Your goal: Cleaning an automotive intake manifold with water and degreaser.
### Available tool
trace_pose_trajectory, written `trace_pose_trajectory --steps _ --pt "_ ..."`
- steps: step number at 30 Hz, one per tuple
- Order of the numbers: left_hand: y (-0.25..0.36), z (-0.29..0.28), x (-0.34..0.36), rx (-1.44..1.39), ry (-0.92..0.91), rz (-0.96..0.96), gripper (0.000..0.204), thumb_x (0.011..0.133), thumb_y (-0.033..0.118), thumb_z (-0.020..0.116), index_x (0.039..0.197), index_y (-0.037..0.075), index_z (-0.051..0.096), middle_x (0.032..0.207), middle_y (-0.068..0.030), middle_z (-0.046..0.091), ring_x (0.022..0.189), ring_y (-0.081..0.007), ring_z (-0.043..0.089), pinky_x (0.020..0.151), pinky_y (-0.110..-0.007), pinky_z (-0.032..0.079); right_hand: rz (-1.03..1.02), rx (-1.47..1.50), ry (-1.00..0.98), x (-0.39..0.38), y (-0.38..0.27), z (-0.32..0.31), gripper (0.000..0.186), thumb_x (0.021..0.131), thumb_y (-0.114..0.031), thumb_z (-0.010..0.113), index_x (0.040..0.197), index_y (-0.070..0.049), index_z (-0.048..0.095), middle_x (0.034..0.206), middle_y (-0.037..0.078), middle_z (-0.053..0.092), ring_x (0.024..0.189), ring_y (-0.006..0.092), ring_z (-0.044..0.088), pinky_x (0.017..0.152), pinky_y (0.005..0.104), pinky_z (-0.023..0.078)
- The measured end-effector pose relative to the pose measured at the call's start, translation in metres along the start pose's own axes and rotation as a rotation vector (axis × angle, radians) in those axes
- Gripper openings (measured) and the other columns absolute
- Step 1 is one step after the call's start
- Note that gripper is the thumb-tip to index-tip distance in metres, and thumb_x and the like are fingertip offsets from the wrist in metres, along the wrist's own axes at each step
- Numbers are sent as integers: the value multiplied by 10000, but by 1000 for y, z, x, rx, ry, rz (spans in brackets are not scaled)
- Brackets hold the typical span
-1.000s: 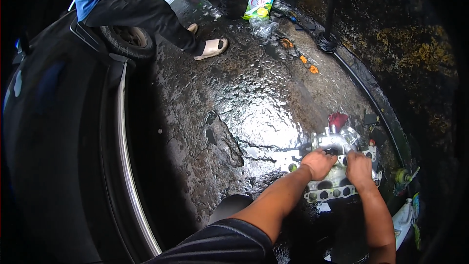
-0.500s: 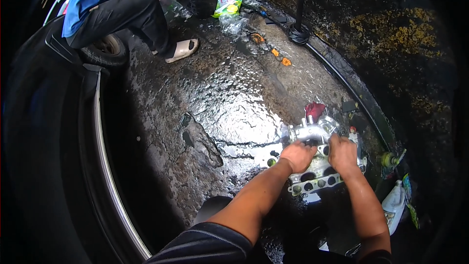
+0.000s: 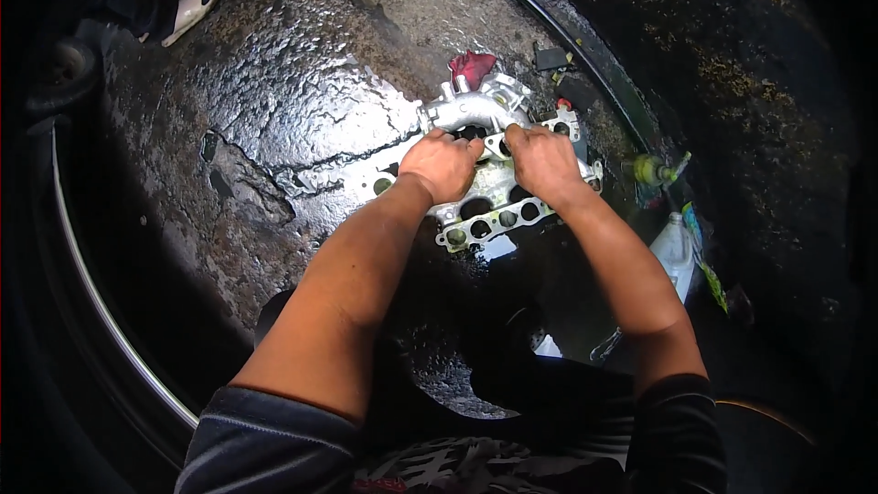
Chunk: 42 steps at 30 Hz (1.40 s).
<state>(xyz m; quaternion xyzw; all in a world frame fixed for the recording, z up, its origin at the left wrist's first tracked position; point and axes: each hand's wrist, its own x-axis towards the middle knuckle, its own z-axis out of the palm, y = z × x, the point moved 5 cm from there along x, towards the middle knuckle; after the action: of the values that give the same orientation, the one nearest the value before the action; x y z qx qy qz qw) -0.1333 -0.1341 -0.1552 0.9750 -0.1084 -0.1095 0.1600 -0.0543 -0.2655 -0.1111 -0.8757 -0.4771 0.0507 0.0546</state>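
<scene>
A silver metal part [image 3: 498,183] with round openings lies on the wet, dark floor [image 3: 265,46], just ahead of the person. The left hand [image 3: 441,167] and the right hand [image 3: 545,163] are a little apart, each clamped on its middle, with the fingers curled over and the undersides of the grip hidden. A curved pipe section rises beyond the knuckles, and a row of holes runs along the near edge. A dark red cloth [image 3: 472,68] sits just behind the part; a pale bottle [image 3: 675,254] and a yellow-green object [image 3: 653,170] are to its right.
</scene>
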Motion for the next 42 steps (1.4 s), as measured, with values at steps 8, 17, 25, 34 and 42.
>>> trace_pose_trajectory --steps 8,17,25,34,42 --pt "8 -2 0 -5 -134 -44 248 904 186 549 1120 87 620 1047 -127 744 1017 -292 712 992 -415 468 41 6 29 -3 3 -10 138 806 -83 650 928 -63 587 815 144 723 793 336 714 664 473 579" --pt "3 -5 0 -10 -70 -46 247 894 182 556 1115 93 619 1038 -133 741 1007 -304 714 1002 -422 474 -33 -68 -6 0 -11 -2 113 791 -73 647 892 -77 599 790 118 728 783 300 718 648 434 576" --pt "1 3 -1 9 -174 -68 254 895 192 565 1128 101 613 1045 -123 742 1011 -291 715 982 -415 482 35 -70 34 9 -23 -2 115 800 -106 656 909 -83 628 766 105 724 749 286 716 628 422 579" --pt "2 1 -3 -8 -67 -37 225 889 237 589 1061 93 607 1001 -126 731 978 -313 707 953 -440 495 141 17 109 1 -12 -9 161 788 -80 667 943 -76 622 759 119 716 768 310 723 654 451 586" --pt "1 5 -5 -23 -85 -37 247 893 235 582 1093 93 614 1001 -125 735 976 -314 707 974 -432 482 128 -26 -1 9 -8 4 162 815 -74 635 976 -61 622 760 161 714 785 340 724 669 467 583"
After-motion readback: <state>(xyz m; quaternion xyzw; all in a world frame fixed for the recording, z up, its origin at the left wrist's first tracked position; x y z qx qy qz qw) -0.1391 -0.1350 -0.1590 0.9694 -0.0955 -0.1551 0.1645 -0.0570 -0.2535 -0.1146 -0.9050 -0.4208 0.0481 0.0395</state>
